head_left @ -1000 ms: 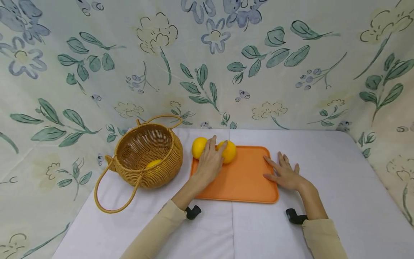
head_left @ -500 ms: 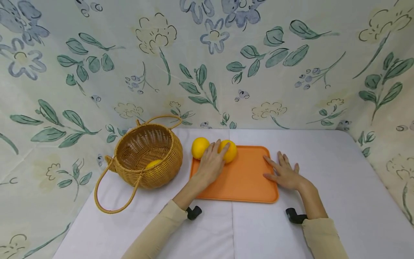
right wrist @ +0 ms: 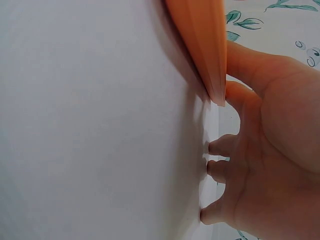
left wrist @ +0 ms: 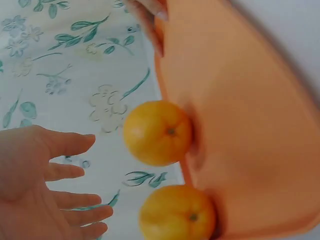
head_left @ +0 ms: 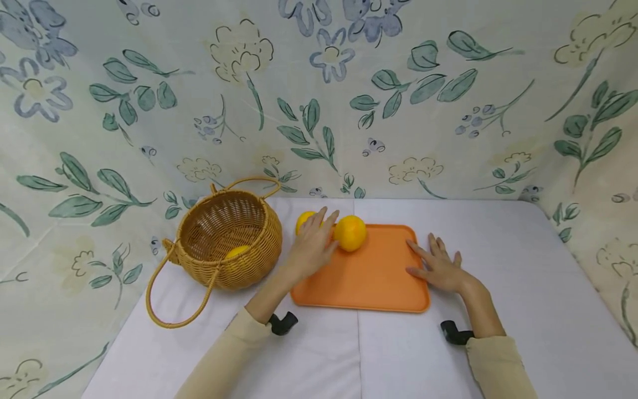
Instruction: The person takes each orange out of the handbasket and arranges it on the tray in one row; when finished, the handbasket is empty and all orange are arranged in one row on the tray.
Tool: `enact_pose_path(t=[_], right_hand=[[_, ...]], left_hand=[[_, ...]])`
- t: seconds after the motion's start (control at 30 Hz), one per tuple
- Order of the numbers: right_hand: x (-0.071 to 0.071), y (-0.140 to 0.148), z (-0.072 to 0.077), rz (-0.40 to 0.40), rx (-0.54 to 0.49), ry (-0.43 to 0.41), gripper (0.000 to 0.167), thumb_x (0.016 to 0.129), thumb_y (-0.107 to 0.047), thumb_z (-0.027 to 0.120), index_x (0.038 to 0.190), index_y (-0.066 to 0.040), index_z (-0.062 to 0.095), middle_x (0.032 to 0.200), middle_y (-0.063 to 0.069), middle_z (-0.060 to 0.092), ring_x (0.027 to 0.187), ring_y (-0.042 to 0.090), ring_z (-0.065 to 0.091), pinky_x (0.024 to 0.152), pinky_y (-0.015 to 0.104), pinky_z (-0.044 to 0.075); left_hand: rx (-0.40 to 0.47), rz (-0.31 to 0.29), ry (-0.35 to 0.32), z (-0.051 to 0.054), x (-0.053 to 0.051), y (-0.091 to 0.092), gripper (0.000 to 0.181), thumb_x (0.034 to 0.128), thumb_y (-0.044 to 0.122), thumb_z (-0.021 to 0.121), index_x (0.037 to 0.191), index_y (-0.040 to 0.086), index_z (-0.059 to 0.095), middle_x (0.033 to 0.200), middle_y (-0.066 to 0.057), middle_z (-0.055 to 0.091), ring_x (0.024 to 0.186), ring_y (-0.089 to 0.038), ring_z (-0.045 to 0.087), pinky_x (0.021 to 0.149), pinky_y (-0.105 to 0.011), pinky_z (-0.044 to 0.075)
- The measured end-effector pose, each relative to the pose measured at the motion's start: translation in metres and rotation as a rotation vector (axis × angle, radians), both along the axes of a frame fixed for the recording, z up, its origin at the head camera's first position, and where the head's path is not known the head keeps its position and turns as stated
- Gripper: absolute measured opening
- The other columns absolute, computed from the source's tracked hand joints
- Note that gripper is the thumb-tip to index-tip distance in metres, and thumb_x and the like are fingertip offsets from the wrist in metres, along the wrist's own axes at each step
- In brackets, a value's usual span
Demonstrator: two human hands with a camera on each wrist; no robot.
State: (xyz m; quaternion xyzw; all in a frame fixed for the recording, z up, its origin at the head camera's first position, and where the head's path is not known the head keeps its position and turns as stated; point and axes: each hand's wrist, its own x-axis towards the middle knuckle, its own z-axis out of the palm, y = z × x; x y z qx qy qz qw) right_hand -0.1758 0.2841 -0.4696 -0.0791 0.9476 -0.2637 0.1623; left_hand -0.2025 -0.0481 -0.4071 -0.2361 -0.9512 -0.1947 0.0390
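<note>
Two orange fruits lie at the far left of an orange tray (head_left: 379,277). In the left wrist view, my left hand (left wrist: 45,185) has its fingers apart and nothing in them, clear of the upper fruit (left wrist: 157,132) and the lower one (left wrist: 177,214). From the head view, that hand (head_left: 311,249) partly covers the left fruit (head_left: 305,220), with the right fruit (head_left: 350,233) beside its thumb. My right hand (head_left: 441,269) rests at the tray's right edge, thumb and a finger touching the rim; the right wrist view shows the hand (right wrist: 280,150) with other fingertips on the tabletop.
A wicker basket (head_left: 254,266) with a yellow-orange fruit (head_left: 236,252) inside stands left of the tray, one handle lying toward the front. White cloth (head_left: 528,260) covers the table. A floral curtain (head_left: 319,111) rises behind.
My left hand has let go of the right fruit and moved left, over the other one. The right hand has stayed in place.
</note>
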Motion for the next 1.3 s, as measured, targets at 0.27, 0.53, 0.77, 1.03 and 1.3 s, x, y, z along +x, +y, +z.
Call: enact_pose_path(t=[0.27, 0.53, 0.77, 1.03, 1.3], right_hand=[[0.001, -0.001, 0.001, -0.003, -0.001, 0.002, 0.081, 0.1, -0.05, 0.061, 0.163, -0.011, 0.028, 0.165, 0.04, -0.01, 0.152, 0.062, -0.01, 0.108, 0.086, -0.015], [0.001, -0.001, 0.0, 0.001, -0.002, 0.007, 0.081, 0.1, -0.051, 0.061, 0.163, -0.011, 0.028, 0.166, 0.04, -0.01, 0.152, 0.062, -0.011, 0.108, 0.086, -0.015], [0.0, 0.0, -0.002, 0.003, 0.015, 0.008, 0.083, 0.099, -0.053, 0.061, 0.163, -0.011, 0.027, 0.165, 0.04, -0.009, 0.152, 0.062, -0.01, 0.107, 0.086, -0.015], [0.0, 0.0, -0.002, -0.005, 0.011, 0.01, 0.084, 0.099, -0.054, 0.062, 0.163, -0.012, 0.028, 0.166, 0.039, -0.009, 0.152, 0.061, -0.01, 0.108, 0.085, -0.015], [0.001, 0.001, -0.002, -0.014, 0.003, 0.004, 0.084, 0.098, -0.054, 0.063, 0.163, -0.013, 0.028, 0.166, 0.039, -0.009, 0.152, 0.06, -0.011, 0.109, 0.085, -0.016]], left_hand=[[0.168, 0.014, -0.104, 0.073, 0.0, -0.065, 0.053, 0.1045, 0.027, 0.062, 0.152, 0.009, 0.048, 0.161, -0.017, 0.041, 0.143, -0.038, 0.047, 0.119, -0.059, 0.038], [0.233, -0.037, -0.308, 0.116, -0.032, -0.151, 0.035, 0.1076, 0.029, 0.057, 0.134, 0.007, 0.065, 0.148, -0.015, 0.057, 0.133, -0.035, 0.056, 0.112, -0.056, 0.046], [0.231, -0.107, -0.621, 0.116, -0.076, -0.208, 0.038, 0.1069, 0.036, 0.056, 0.132, 0.011, 0.069, 0.141, -0.009, 0.066, 0.135, -0.026, 0.055, 0.111, -0.042, 0.044], [0.238, -0.211, -0.767, 0.085, -0.112, -0.235, 0.033, 0.1013, 0.013, 0.065, 0.133, 0.005, 0.067, 0.146, -0.014, 0.061, 0.137, -0.029, 0.055, 0.108, -0.03, 0.05], [0.289, -0.286, -0.915, 0.052, -0.127, -0.241, 0.037, 0.0992, 0.004, 0.064, 0.134, -0.01, 0.06, 0.15, -0.022, 0.055, 0.136, -0.028, 0.055, 0.107, -0.029, 0.052]])
